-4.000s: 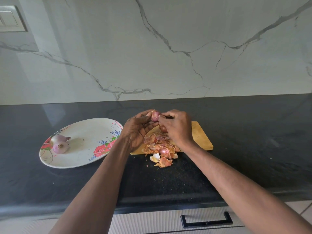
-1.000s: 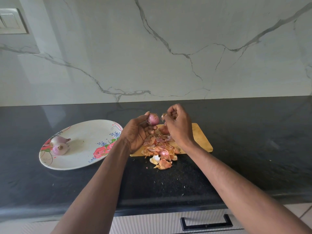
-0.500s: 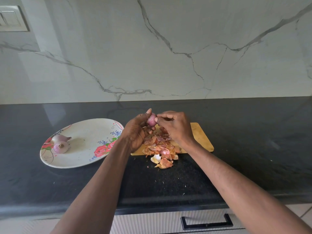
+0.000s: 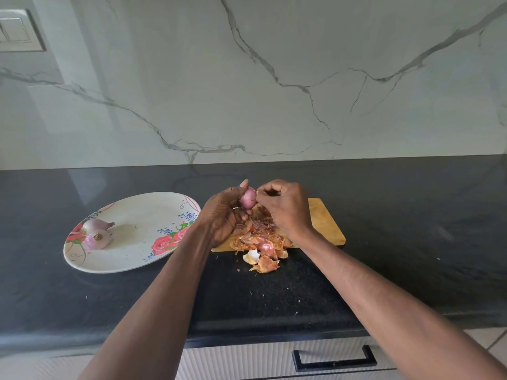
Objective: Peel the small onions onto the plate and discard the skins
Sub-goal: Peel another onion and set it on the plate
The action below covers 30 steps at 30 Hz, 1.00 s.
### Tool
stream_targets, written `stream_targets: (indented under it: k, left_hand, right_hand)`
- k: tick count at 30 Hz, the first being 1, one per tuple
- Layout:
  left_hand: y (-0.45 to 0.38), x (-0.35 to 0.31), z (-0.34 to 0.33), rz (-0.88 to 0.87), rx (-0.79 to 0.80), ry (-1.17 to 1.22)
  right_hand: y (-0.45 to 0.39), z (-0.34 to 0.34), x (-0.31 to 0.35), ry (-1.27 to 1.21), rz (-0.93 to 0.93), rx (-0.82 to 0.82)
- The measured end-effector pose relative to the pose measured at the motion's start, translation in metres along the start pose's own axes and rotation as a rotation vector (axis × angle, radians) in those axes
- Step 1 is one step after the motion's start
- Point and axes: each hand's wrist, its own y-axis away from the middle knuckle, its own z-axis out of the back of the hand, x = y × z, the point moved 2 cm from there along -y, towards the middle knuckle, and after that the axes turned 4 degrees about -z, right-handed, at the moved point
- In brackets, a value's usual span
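We reach both forearms forward over the black desk (image 4: 411,215) so that our hands meet above the far left part of the wooden board (image 4: 326,223). Our left hand (image 4: 223,212) is turned palm inward, thumb raised, fingers curled round a small pink onion (image 4: 248,198) that it holds up off the board. Our right hand (image 4: 285,207) faces it, knuckles up, its fingertips (image 4: 260,193) bunched in a pinch right at the onion's upper right side; whether a strip of skin sits in that pinch, we cannot tell. Under our hands lies a heap of skins (image 4: 263,239), orange and pink, which covers the near left part of the board and spills over its front edge onto the desk. To the left, near the board but apart from it, rests an oval flowered plate (image 4: 142,237) with two onions (image 4: 96,233) touching each other at its far left end; the rest of the plate is bare. The right half of the board is open, and the dark desk runs wide to the right and back to the marble wall (image 4: 274,78). The front edge of the desk passes under our forearms, with a drawer handle (image 4: 333,359) below it at the right.
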Motion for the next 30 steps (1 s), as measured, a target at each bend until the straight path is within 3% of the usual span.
stream_targets:
  k: [7,20,30]
  left_hand:
    - [-0.0010,0.0001,0.0026,0.030,-0.017,0.086]
    - [-0.0006,-0.0007,0.0044,0.001,0.073,0.174]
    - [0.0030,-0.0030,0.0013,-0.007,0.079,0.220]
  right_hand:
    - [-0.0025,-0.0004,0.0012,-0.074,-0.150,-0.012]
    - [-0.0013,0.0016,0.0039,-0.038,-0.186,-0.036]
    - [-0.0030,0.0040,0.0033,-0.205,-0.294,-0.058]
